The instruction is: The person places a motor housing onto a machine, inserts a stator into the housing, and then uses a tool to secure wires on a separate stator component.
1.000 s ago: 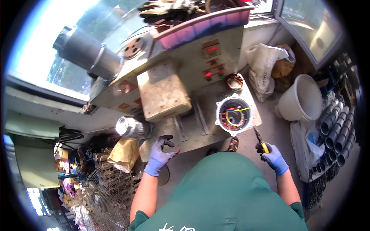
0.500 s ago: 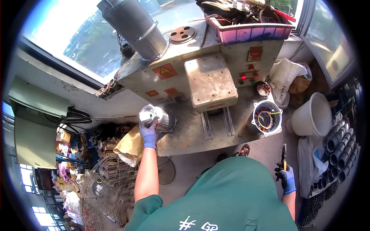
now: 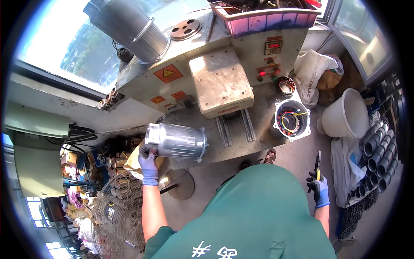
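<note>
A silver ribbed motor housing [image 3: 181, 141] lies on its side in the air near the bench's left front edge. My left hand [image 3: 148, 160], in a blue and dark glove, is closed on its left end. Off to the right, my right hand [image 3: 318, 190] wears the same kind of glove and grips pliers [image 3: 318, 166] with a yellow handle, jaws pointing up. On the bench's right part stands another motor housing [image 3: 293, 103], its open end showing yellow and red wires around a winding. A copper-wound stator [image 3: 285, 87] sits just behind it.
A metal block [image 3: 221, 82] over two rails [image 3: 236, 129] fills the bench's middle. Behind are a control cabinet [image 3: 168, 75], a tall grey motor housing [image 3: 129, 28] and a pink crate [image 3: 267, 23]. A wire fan guard [image 3: 116, 216] stands left; a white bucket [image 3: 345, 113] and dark tubes [image 3: 379, 151] are right.
My left hand has lifted the silver housing off the bench and tipped it from upright to lying sideways, toward me. The right hand with the pliers stays nearly in place. The view has shifted slightly.
</note>
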Available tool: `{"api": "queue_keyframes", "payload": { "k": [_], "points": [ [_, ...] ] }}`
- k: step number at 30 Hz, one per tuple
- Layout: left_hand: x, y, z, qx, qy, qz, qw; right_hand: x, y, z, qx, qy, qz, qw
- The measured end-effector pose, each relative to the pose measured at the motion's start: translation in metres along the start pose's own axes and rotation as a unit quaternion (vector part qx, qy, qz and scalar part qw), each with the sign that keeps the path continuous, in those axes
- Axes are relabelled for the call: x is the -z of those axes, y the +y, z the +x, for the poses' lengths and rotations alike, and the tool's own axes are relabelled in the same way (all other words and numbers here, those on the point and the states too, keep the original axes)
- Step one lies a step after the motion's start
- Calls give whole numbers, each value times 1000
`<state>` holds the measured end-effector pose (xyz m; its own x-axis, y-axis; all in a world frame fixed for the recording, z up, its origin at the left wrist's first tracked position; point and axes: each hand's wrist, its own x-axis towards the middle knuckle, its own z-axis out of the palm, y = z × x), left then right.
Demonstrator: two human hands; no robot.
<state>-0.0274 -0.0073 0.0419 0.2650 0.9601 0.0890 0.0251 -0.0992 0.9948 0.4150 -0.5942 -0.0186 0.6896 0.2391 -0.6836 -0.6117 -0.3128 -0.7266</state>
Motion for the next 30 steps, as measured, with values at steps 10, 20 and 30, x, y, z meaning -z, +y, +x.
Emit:
{"api": "queue_keyframes", "payload": {
  "k": [10, 20, 30],
  "points": [
    [-74, -27, -9, 70, -21, 35, 997, -2, -20, 25, -14, 6, 16, 1000],
    [-266, -41, 5, -42, -36, 106, 993, 27, -34, 63, -22, -19, -45, 999],
    [-285, -91, 27, -145, -162, 553, 804, 21, -95, 125, 17, -76, -119, 990]
  ]
}}
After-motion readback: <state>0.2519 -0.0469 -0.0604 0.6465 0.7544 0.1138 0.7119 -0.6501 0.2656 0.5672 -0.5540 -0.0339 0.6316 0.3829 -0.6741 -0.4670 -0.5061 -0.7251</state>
